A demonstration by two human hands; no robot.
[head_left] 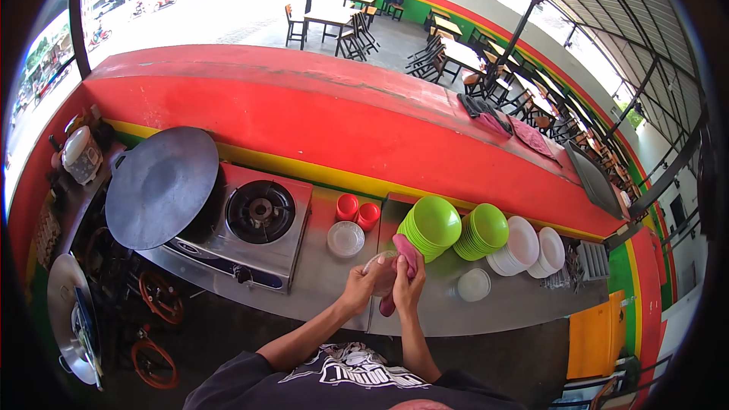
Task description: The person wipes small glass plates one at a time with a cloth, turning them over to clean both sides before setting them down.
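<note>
My left hand [361, 286] is closed around a small clear bowl or cup [385, 276], held above the steel counter. My right hand [408, 285] grips a dark pink cloth [405, 249] pressed against the clear vessel, and part of the cloth hangs below the hands. Just behind them stand a stack of green bowls [435, 222] and a second green stack [484, 226]. A clear small bowl [345, 239] sits left of my hands, beside two red cups [347, 206]. To the right is another clear bowl or stack [474, 285].
On the left are a gas stove [262, 212] and a large dark wok [161, 186]. White bowls [512, 247] and a cutlery tray [592, 262] line the right side. A red wall [326, 118] runs behind the counter, with dining tables and a seated person beyond.
</note>
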